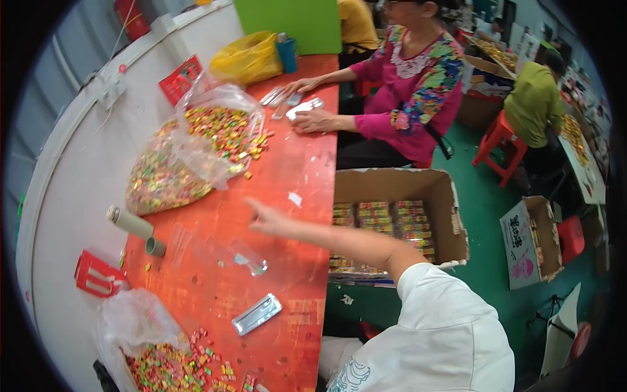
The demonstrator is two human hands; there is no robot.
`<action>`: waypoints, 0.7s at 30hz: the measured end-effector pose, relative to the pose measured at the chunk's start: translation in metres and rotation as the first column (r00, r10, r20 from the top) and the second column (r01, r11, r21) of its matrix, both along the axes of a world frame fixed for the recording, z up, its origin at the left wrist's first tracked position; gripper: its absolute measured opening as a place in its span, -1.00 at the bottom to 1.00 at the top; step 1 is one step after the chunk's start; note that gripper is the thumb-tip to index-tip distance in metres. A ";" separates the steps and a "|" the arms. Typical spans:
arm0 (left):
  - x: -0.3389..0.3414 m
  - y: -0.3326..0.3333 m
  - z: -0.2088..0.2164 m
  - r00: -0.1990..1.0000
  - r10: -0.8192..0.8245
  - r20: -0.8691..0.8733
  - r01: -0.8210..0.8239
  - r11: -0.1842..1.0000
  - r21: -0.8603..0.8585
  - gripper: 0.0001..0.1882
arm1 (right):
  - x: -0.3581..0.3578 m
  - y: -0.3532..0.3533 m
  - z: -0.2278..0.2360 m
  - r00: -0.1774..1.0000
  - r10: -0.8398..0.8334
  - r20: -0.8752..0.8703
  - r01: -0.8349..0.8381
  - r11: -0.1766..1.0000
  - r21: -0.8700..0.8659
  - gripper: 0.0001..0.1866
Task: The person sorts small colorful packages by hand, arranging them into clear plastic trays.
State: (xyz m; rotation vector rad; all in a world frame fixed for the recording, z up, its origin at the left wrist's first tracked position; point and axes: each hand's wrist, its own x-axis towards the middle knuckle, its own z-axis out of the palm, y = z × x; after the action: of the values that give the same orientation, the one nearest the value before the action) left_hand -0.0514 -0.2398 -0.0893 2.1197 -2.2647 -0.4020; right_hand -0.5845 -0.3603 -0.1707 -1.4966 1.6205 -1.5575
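My right hand [271, 221] is over the red table [287, 183], its arm stretched in from the lower right. Its index finger points out toward the left; motion blurs the hand, and I see nothing held in it. A small white scrap [295, 198] lies just beyond it. Below the hand on the table are clear plastic pieces [251, 258] and a silvery rectangular tray [257, 314]. A large clear bag of colourful wrapped candies [176, 170] lies open to the left of it. My left hand is out of view.
A co-worker's hand [313, 121] rests at a silvery tray. A second candy bag [140, 333] spills at the near left. A flask [130, 222] and cup [155, 246] stand by the wall. A yellow bag [248, 59] lies far off. Right of the table is a packed cardboard box [447, 215].
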 end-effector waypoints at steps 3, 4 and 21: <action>-0.001 0.004 0.009 0.991 0.063 0.118 -0.066 0.998 0.017 -0.53 | 0.048 0.038 0.007 0.992 0.116 -0.041 -0.115 0.993 0.023 -0.20; 0.017 0.002 -0.005 0.999 0.014 0.040 -0.013 0.999 -0.039 -0.53 | 0.060 0.057 0.016 0.986 0.164 -0.015 -0.162 0.983 0.083 -0.20; 0.024 -0.008 -0.022 0.985 0.096 0.146 -0.114 0.986 0.119 -0.42 | 0.092 0.130 0.004 0.980 0.108 -0.165 -0.090 0.990 0.113 -0.29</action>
State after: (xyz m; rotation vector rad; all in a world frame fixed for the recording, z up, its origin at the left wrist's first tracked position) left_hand -0.0270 -0.2477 -0.1109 2.3896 -2.2407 -0.4168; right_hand -0.4929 -0.2302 -0.1663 -1.6653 1.6651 -1.3010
